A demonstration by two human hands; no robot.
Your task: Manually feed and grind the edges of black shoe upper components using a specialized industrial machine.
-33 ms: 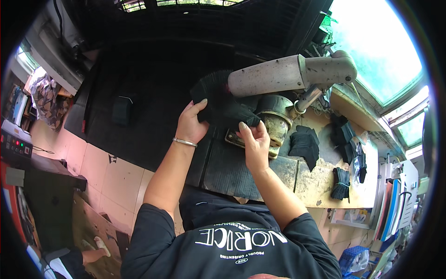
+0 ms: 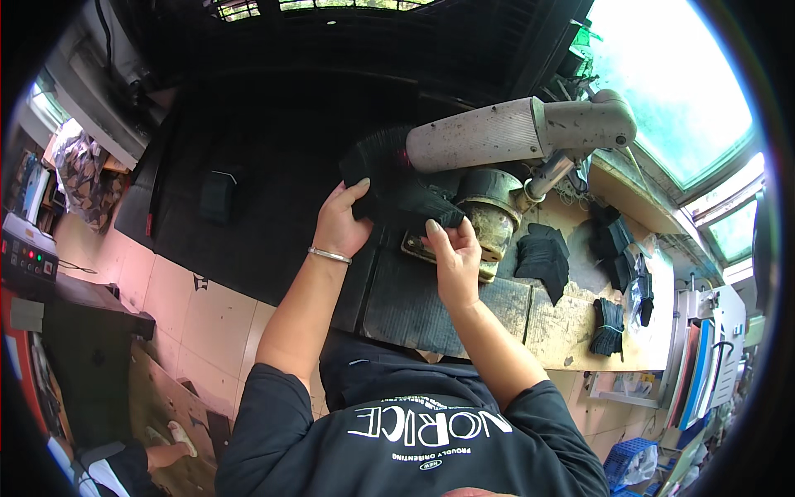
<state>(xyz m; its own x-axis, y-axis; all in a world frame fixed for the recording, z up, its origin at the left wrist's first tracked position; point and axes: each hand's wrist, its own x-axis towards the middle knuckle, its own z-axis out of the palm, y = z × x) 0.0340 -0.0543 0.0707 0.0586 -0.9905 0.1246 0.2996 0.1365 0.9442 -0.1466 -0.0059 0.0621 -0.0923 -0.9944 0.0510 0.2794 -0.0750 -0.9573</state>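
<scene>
A curved dark cloth piece (image 2: 397,195) with a ribbed-looking edge is stretched between my two hands, beneath the left end of a pale grey machine arm (image 2: 476,137). My left hand (image 2: 344,219) grips its left part, thumb on top and the other fingers mostly hidden under the cloth. Around its lower right corner, my right hand (image 2: 455,253) is closed in a pinch, close to the worn, round machine base (image 2: 489,215). The cloth blends into the black table surface, so its full outline is hard to make out.
A dark folded piece (image 2: 217,197) lies on the black table (image 2: 273,248) at left. Dark cloth pieces (image 2: 543,255), a tied dark bundle (image 2: 609,327) and clear plastic (image 2: 642,290) lie right of the machine. A control box (image 2: 29,253) with lit lamps stands far left; another person's leg (image 2: 170,451) shows lower left.
</scene>
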